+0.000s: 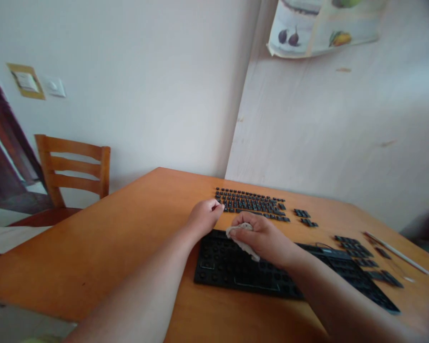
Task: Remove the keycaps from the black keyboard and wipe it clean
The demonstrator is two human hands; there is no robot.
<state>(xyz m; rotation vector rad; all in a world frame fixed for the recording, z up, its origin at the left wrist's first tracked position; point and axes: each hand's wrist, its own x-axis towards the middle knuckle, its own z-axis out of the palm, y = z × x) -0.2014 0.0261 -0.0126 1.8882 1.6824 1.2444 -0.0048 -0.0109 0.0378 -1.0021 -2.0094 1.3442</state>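
Note:
A black keyboard base, stripped of its keycaps, lies on the table in front of me. My right hand is closed around a crumpled whitish cloth, held over the upper middle of the base. One end of the cloth hangs down towards the key sockets; whether it touches them I cannot tell. At the upper left corner of the base is my left hand, its fingers curled in. What it holds, if anything, is hidden. Beyond both hands, loose black keycaps sit in rows like a keyboard layout.
Smaller keycap groups lie at the right, beside a thin white stick. The wooden table meets the wall behind. A wooden chair stands at the left. A fruit poster hangs above.

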